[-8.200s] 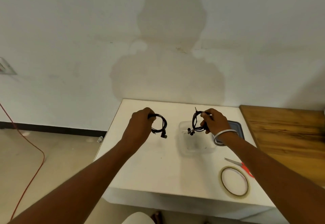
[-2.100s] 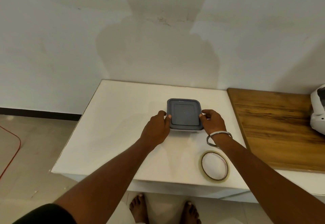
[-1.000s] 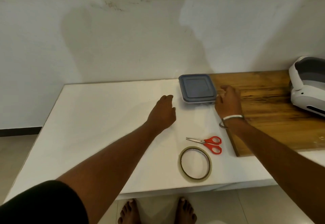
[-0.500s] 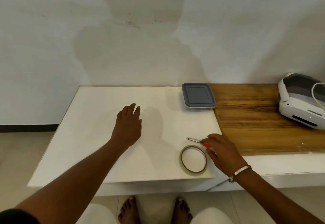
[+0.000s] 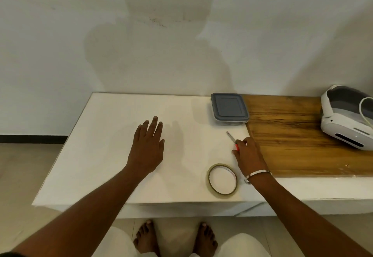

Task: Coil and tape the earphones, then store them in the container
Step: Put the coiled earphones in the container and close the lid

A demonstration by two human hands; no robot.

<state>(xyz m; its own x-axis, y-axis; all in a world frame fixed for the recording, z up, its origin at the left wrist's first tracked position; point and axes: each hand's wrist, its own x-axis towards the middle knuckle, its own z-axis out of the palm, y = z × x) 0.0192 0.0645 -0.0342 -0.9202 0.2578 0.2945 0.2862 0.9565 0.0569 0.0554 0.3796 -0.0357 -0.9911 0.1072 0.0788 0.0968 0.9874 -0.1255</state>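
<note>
- My left hand (image 5: 148, 147) is lying flat on the white desk (image 5: 96, 156), fingers straight and spread, grasping nothing; I judge it is just steadying me while the other hand works.
- My right hand (image 5: 249, 156) is resting over the red handles of the scissors (image 5: 232, 138), near the desk's seam with the wooden board (image 5: 302, 135). My fingers are curling over the handles, but they are hiding whether I am truly gripping them or only touching, so I cannot tell.
- The scissors are lying flat, blades closed, long axis running diagonally, with the tip pointing away from me and to the left, roughly toward the container (image 5: 229, 106).
- The container is sitting at the far edge of the desk, just beside the board, with its grey lid on. The earphones are not showing anywhere; I judge they are inside it, though the lid is hiding the contents.
- The container is lying squarely, its sides roughly parallel to the desk's back edge, lid facing up.
- The tape roll (image 5: 222, 179) is lying flat near the front edge, just left of my right wrist, hole facing up; it is staying within easy reach.
- With the lid on, the storing looks finished, so I judge I am tidying the tools.
</note>
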